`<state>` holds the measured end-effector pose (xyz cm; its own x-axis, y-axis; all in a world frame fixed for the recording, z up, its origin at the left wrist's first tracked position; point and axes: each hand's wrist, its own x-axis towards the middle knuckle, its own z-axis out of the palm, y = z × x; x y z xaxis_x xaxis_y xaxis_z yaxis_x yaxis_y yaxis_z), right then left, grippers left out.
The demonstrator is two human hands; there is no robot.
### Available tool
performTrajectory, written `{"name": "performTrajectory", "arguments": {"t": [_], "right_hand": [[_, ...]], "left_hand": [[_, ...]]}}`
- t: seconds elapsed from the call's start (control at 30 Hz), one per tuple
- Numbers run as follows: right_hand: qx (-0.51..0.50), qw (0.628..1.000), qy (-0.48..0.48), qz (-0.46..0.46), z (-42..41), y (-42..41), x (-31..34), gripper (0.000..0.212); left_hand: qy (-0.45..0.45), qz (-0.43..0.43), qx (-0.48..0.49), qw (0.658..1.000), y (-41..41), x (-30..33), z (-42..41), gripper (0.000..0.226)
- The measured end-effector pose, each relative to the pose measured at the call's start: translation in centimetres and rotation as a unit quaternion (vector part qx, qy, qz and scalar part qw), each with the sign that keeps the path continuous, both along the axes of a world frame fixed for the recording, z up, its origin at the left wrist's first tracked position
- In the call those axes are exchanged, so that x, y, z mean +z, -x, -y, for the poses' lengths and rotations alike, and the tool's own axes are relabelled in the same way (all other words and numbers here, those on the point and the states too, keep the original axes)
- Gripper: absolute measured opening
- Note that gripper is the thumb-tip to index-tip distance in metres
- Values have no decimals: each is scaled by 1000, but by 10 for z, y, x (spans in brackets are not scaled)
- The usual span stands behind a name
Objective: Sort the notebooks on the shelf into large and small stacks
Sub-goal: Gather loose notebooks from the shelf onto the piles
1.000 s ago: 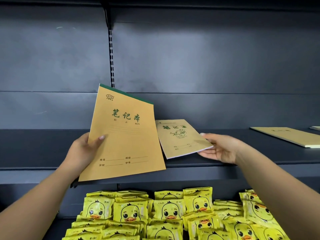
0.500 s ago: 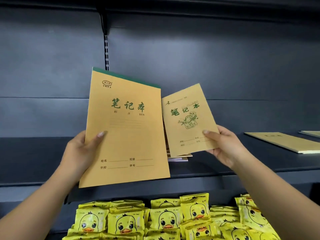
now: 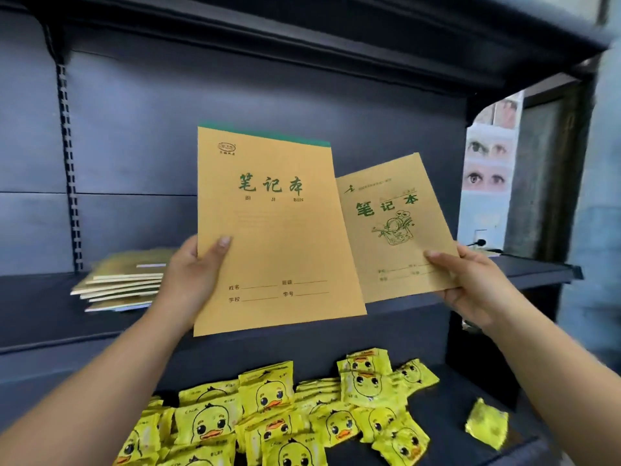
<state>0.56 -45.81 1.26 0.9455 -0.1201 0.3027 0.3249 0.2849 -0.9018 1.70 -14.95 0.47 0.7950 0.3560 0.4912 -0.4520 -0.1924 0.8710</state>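
My left hand [image 3: 191, 280] grips a large tan notebook [image 3: 279, 237] with a green top edge by its lower left side, thumb on the cover. It stands upright in front of the dark shelf [image 3: 50, 317]. Beside it, my right hand [image 3: 470, 280] holds a small tan notebook [image 3: 389, 230] with a green drawing by its lower right corner, tilted slightly right. The small one's left edge tucks behind the large one. A messy stack of notebooks [image 3: 124, 280] lies on the shelf at the left, partly hidden by my left hand.
Yellow duck-printed snack packets [image 3: 285, 415] cover the lower shelf, one lying apart at the right [image 3: 487, 423]. A slotted upright [image 3: 69, 163] runs up the back panel at left. The shelf unit ends at the right [image 3: 571, 270], with a poster of eyes [image 3: 487, 163] beyond.
Both notebooks have been carried to the right along the shelf and my view has turned with them. The stack they came from now lies at the left. Both grips are unchanged.
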Motion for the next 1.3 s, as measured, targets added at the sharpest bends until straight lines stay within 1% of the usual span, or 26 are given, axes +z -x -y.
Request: {"name": "performTrajectory", "arguments": {"t": [0.17, 0.27, 0.37, 0.57, 0.7, 0.87, 0.93, 1.03, 1.1, 1.2, 1.3], "right_hand": [[-49, 999, 7, -3, 110, 43, -9, 20], [-77, 997, 14, -28, 168, 56, -20, 21], [-94, 995, 17, -39, 214, 59, -29, 22], [-116, 992, -22, -45, 284, 37, -31, 21], [-118, 992, -30, -45, 316, 2, -34, 22], [-97, 993, -18, -58, 346, -74, -27, 21], [-86, 994, -13, -69, 358, -108, -21, 21], [-78, 995, 0, -66, 380, -152, -14, 20], [-70, 995, -2, -65, 394, -182, -12, 19], [-43, 996, -7, -73, 407, -224, -13, 19], [-6, 996, 18, -83, 412, -268, -13, 19]], "left_hand": [[-7, -7, -38, 999, 8, -17, 115, 10], [-8, -16, -63, 998, 9, -26, 175, 13], [-10, -26, -74, 997, 8, -29, 220, 16], [-14, -24, -57, 998, -15, -26, 277, 16], [-28, -31, -45, 998, -51, -27, 305, 18], [-42, -21, -31, 998, -110, -22, 335, 19], [-45, -32, -13, 998, -137, -15, 347, 20], [-26, -57, 14, 998, -174, -6, 362, 18], [-18, -69, 37, 997, -198, -4, 370, 23], [-48, -91, 76, 992, -227, -6, 376, 31], [-94, -115, 117, 982, -250, -5, 377, 34]]}}
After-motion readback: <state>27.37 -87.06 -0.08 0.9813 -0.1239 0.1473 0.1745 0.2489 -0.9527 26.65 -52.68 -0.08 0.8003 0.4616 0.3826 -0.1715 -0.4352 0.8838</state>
